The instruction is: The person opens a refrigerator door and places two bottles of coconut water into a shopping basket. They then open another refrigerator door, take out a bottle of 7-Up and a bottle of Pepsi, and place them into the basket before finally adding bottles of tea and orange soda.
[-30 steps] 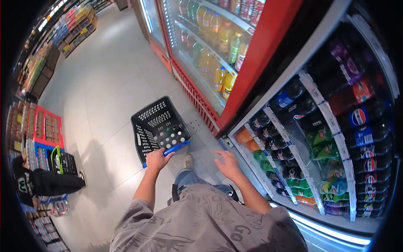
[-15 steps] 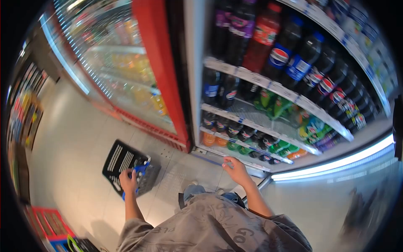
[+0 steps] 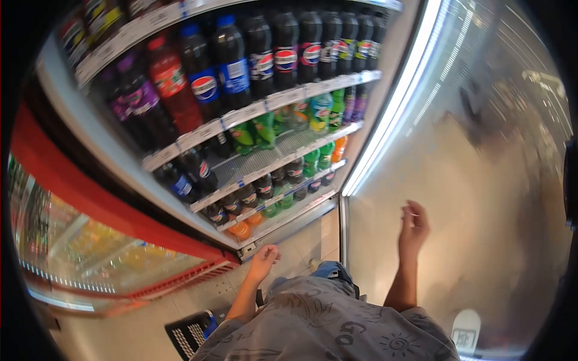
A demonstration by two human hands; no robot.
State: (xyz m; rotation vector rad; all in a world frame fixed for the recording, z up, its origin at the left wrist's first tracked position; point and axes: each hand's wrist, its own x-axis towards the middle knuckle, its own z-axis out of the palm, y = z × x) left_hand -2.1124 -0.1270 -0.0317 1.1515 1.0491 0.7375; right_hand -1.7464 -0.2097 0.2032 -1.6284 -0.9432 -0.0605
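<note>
My left hand (image 3: 264, 263) hangs low in front of the lower left corner of an open drinks cooler (image 3: 356, 135), its fingers curled in with nothing in them. Raised on the other side, my right hand (image 3: 415, 225) holds nothing; its fingers are loosely bent and apart, overlapping the cooler's glass door (image 3: 394, 180) in this view. Cola bottles (image 3: 286, 48), a red soda bottle (image 3: 171, 84) and purple-labelled bottles (image 3: 139, 99) stand on the upper shelf. Green bottles (image 3: 264, 129) fill part of the shelf below. At floor level beside my left arm is a black shopping basket (image 3: 183, 337) with a blue handle.
To the left stands a red-framed cooler (image 3: 108, 222) with yellow drinks behind its glass. The open door's bright light strip (image 3: 394, 90) runs along its edge. A white oval label (image 3: 466, 331) shows low on the right. Tiled floor (image 3: 301, 249) lies in front of the cooler.
My view has swung right toward the open cooler and its door. My left hand has moved off the basket's handle area, and my right hand is now up before the glass door.
</note>
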